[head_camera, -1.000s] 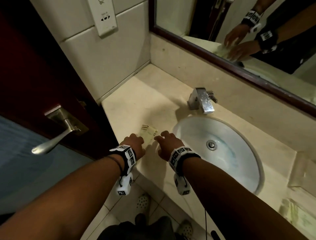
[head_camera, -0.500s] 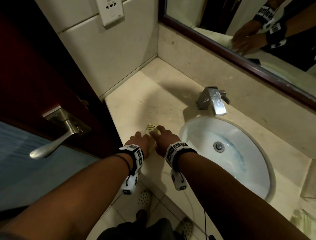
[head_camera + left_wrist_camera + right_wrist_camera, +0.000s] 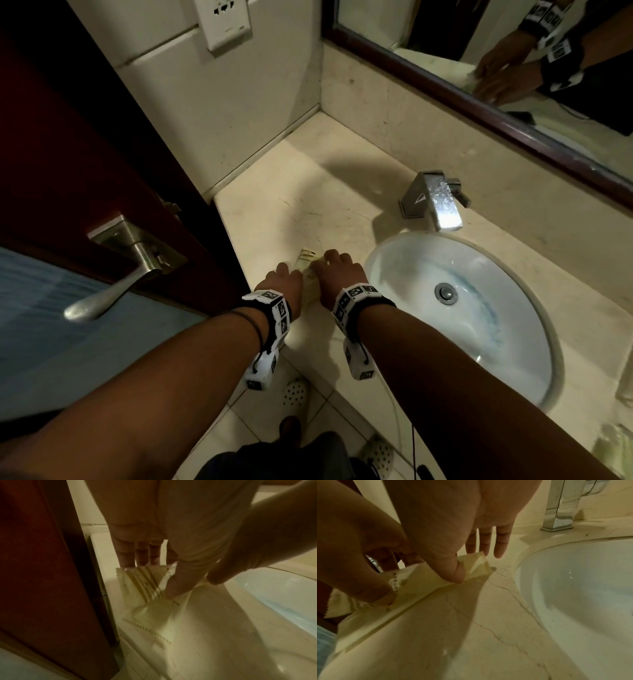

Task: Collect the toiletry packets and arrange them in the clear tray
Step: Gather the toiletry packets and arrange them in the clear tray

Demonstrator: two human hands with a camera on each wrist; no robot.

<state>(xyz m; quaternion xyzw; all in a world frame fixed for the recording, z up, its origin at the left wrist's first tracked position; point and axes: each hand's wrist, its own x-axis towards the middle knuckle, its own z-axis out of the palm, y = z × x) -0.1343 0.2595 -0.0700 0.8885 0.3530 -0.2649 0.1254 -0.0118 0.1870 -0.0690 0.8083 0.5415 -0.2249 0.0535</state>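
Pale yellow toiletry packets with gold stripes and serrated ends lie on the marble counter, left of the sink. My left hand has its fingers at the far edge of a striped packet and its thumb pressed on top, pinching it. My right hand pinches the neighbouring packet with its thumb, and that packet's far end is lifted off the counter. Another packet lies under them. A sliver of the clear tray shows at the right edge.
The white sink basin and chrome tap are just to the right. A dark red door with a lever handle borders the counter's left edge. More pale packets lie at the lower right. A mirror hangs above.
Both hands have moved in from either side of the packet and now cover and pinch it. The head view has shifted, so the tray side has slid out of view.
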